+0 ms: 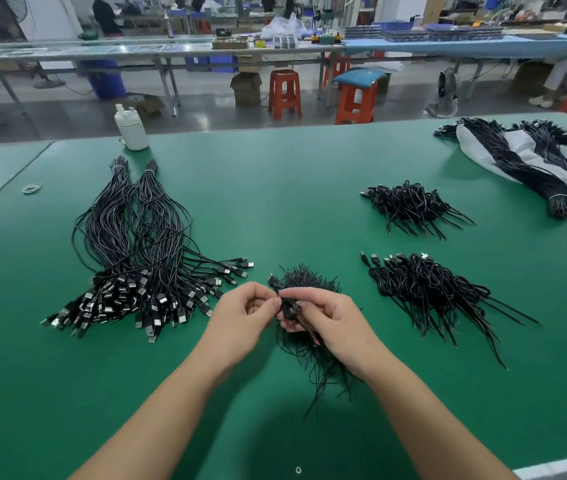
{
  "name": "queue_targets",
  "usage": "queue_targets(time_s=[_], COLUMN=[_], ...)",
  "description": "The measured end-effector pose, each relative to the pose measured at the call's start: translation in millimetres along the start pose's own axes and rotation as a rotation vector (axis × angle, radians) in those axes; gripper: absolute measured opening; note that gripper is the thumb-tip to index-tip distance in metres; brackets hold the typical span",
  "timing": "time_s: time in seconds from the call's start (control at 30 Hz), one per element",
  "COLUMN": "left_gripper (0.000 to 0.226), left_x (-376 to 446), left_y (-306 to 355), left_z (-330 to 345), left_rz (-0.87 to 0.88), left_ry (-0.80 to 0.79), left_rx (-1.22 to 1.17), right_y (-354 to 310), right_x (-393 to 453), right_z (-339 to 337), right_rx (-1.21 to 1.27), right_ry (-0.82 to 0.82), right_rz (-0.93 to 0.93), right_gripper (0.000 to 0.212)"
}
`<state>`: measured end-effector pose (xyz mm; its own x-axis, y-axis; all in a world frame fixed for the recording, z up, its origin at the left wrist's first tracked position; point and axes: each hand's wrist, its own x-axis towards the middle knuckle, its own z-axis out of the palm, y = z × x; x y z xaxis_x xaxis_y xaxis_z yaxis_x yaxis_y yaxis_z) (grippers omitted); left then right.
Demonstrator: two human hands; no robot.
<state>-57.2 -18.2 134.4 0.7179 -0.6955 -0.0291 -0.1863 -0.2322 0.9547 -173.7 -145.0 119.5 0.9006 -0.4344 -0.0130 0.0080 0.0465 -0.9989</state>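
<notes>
Over the table's [275,202] near middle, just above a heap of thin wires [309,277], my left hand [244,313] pinches the plug end of a cable [276,288] and my right hand [332,322] grips its coil [290,310] — best, I judge, to clamp the coil firmly while winding snug.

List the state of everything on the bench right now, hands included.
left hand, pinches the coiled cable near its plug
right hand, grips the coiled cable
coiled cable, wound up, held by both hands
long cable bundles, uncoiled, banded at far ends, lying flat
near coiled pile, loose heap
far coiled pile, loose heap
white bottle, upright, lid on
rubber bands, lying loose
</notes>
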Motion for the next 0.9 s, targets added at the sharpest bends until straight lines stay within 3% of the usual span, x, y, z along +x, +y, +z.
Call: queue_targets(time_s=[0.17,0.27,0.33,0.5,0.63,0.77,0.9], left_gripper=[0.01,0.012,0.015,0.015,0.019,0.005,0.008], left_x=[3,1,-3,-12,-8,-9,-13], left_y=[-4,-4,-1,0,-8,-13,-13], left_z=[-4,-3,-3,2,3,5,7], left_rz=[-0.041,0.042,0.16,0.601,0.804,0.801,0.606], left_ry=[-0.02,-0.023,-0.01,0.041,0.098,0.11,0.048], left_rx=[-0.002,0.085,0.195,0.58,0.857,0.807,0.638], right_y=[4,3,1,1,5,8,10], right_x=[3,3,3,2,1,2,2], right_z=[0,1,1,1,0,3,2], right_rx=[-0.312,-0.394,-0.321,-0.213,-0.189,-0.074,-0.018], right_ry=[0.057,0.163,0.145,0.108,0.127,0.094,0.162], right_rz=[-0.097,-0.164,-0.114,-0.034,0.018,0.082,0.068], right_gripper=[0.035,0.014,0.006,0.024,0.029,0.02,0.017])
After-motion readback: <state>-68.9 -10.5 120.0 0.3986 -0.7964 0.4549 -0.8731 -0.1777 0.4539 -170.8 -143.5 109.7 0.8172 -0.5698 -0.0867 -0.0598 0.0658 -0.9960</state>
